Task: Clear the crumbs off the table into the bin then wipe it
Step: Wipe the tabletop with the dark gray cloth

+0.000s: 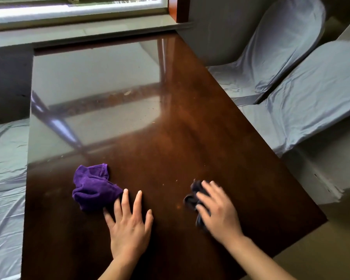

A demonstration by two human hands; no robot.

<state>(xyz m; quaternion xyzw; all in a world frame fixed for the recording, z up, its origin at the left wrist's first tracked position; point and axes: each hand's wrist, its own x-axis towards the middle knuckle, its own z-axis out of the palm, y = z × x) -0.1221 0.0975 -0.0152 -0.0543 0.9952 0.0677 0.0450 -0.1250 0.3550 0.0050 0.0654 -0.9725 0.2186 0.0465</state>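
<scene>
Both hands on worktop (170, 122), wiping stage.
L hand (129, 225) flat, grip empty, touching purple cloth (93, 188); R hand (216, 209) grip bunches dark cloth (192, 199): soft, light, grab mid-bunch.

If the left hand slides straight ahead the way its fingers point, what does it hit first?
Mostly bare table. The left hand points up-table; only its outer fingers would brush the purple cloth, which already touches them.

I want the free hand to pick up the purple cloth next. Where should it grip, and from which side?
Probably grip the raised fold at the near right of the purple cloth, coming from above with the left hand, whose fingers already lie beside it. The cloth is crumpled into a loose heap, so that bunched ridge should pinch easily.
</scene>
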